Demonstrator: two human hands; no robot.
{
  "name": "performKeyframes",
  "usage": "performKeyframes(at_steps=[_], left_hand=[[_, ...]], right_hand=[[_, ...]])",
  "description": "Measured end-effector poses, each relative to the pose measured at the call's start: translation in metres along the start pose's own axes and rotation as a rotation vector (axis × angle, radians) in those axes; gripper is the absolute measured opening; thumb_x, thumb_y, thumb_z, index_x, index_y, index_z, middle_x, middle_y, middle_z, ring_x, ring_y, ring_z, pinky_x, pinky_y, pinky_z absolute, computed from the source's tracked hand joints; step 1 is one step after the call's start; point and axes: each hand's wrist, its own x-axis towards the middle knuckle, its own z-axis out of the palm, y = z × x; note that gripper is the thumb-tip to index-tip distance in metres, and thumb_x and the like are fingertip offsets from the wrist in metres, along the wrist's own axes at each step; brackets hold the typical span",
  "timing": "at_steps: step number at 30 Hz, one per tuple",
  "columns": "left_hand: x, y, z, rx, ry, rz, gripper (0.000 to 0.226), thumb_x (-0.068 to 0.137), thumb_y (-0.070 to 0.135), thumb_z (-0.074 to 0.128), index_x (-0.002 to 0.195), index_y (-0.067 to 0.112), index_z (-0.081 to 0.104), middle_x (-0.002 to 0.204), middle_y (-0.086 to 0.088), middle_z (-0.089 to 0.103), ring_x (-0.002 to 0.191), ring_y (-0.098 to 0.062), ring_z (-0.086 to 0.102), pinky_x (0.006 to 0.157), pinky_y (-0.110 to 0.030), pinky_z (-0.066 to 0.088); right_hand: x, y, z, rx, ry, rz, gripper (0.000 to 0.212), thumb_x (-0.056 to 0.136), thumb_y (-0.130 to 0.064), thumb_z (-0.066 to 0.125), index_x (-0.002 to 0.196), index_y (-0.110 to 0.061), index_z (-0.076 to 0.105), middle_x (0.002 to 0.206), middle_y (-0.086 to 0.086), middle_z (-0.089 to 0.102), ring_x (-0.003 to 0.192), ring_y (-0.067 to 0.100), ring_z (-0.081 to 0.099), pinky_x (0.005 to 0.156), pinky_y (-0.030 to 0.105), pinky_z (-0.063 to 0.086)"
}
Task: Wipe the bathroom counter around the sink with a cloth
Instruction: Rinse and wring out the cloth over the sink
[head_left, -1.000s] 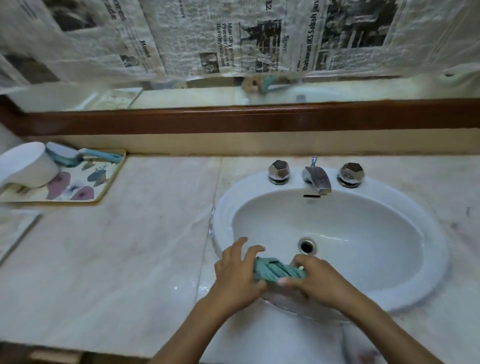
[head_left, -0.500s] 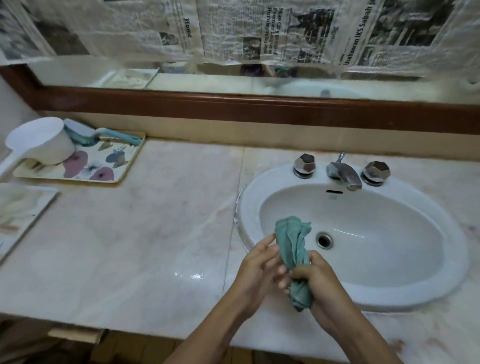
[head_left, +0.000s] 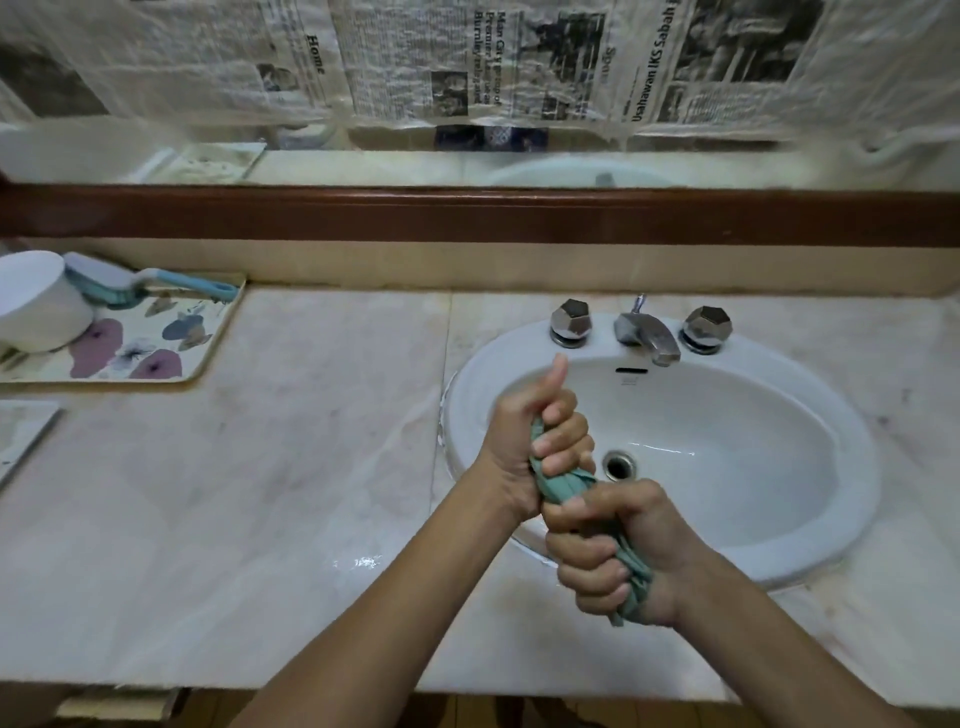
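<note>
Green cloth twisted between two fists, left hand thumb-up, right hand below, fingers clenched round it.

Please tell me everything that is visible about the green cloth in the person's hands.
The cloth is teal green, soft fabric as it looks, bunched and twisted into a thick rope. It is held in the air, slanting above the near left rim of the sink. The left hand grips its upper end, thumb raised; the right hand grips its lower end, where a short tail sticks out. Only the stretch between the fists shows plainly. Whether it is wet cannot be told.
</note>
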Motion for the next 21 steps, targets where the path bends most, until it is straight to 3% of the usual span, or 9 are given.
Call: performKeyframes(at_steps=[2,5,8,10,13,16,21], left_hand=[[0.013,0.005,0.016,0.152,0.279,-0.030,0.054,0.088,0.030,0.060,0.043,0.020,0.032,0.030,0.002,0.022,0.024,-0.012,0.019,0.039,-0.020,0.022],[0.039,0.004,0.030,0.334,0.543,-0.022,0.045,0.089,0.010,0.046,0.048,0.016,0.030,0.033,0.001,0.020,0.026,-0.014,0.015,0.039,-0.018,0.026],[0.070,0.000,0.033,0.490,0.767,0.029,0.023,0.078,0.001,0.041,0.058,0.009,0.034,0.036,-0.003,0.027,0.032,-0.017,0.023,0.046,-0.023,0.028],[0.086,-0.003,0.031,0.536,0.859,0.022,0.013,0.075,0.003,0.040,0.062,0.005,0.042,0.035,-0.005,0.038,0.036,-0.021,0.033,0.046,-0.024,0.031],[0.107,-0.011,0.015,0.477,0.980,0.004,0.015,0.079,0.008,0.043,0.071,0.002,0.055,0.055,-0.011,0.054,0.043,-0.023,0.044,0.046,-0.025,0.035],[0.119,-0.019,0.000,0.399,1.066,-0.016,0.017,0.081,0.006,0.045,0.066,0.004,0.052,0.058,-0.010,0.050,0.044,-0.023,0.043,0.047,-0.026,0.036],[0.126,-0.025,-0.010,0.233,1.049,-0.024,0.024,0.085,0.000,0.042,0.061,0.006,0.041,0.055,-0.008,0.039,0.047,-0.021,0.034,0.049,-0.025,0.030]], right_hand=[[0.001,-0.010,0.001,-0.314,0.372,-0.038,0.033,0.073,-0.007,0.059,0.062,-0.018,0.030,0.045,-0.001,0.022,0.033,0.010,0.018,0.039,0.013,0.017],[0.020,-0.023,-0.012,-0.815,0.842,-0.208,0.022,0.076,-0.005,0.057,0.066,-0.014,0.039,0.048,0.004,0.036,0.036,0.016,0.030,0.039,0.018,0.021],[0.037,-0.034,-0.034,-1.194,1.110,-0.283,0.011,0.078,-0.012,0.055,0.071,-0.015,0.047,0.064,0.002,0.051,0.056,0.023,0.053,0.047,0.025,0.036],[0.039,-0.038,-0.046,-1.404,1.235,-0.268,0.003,0.079,-0.014,0.050,0.078,-0.014,0.053,0.068,0.001,0.051,0.065,0.028,0.055,0.053,0.030,0.041],[0.039,-0.039,-0.056,-1.655,1.298,-0.244,0.015,0.081,-0.013,0.048,0.090,-0.010,0.061,0.077,0.006,0.059,0.070,0.029,0.055,0.058,0.032,0.038],[0.038,-0.039,-0.066,-1.813,1.268,-0.228,0.017,0.083,-0.011,0.047,0.094,-0.010,0.060,0.083,0.007,0.066,0.068,0.029,0.056,0.060,0.032,0.036],[0.031,-0.039,-0.075,-1.939,1.225,-0.223,0.018,0.084,-0.009,0.047,0.098,-0.010,0.058,0.088,0.008,0.067,0.074,0.030,0.060,0.062,0.032,0.035]])
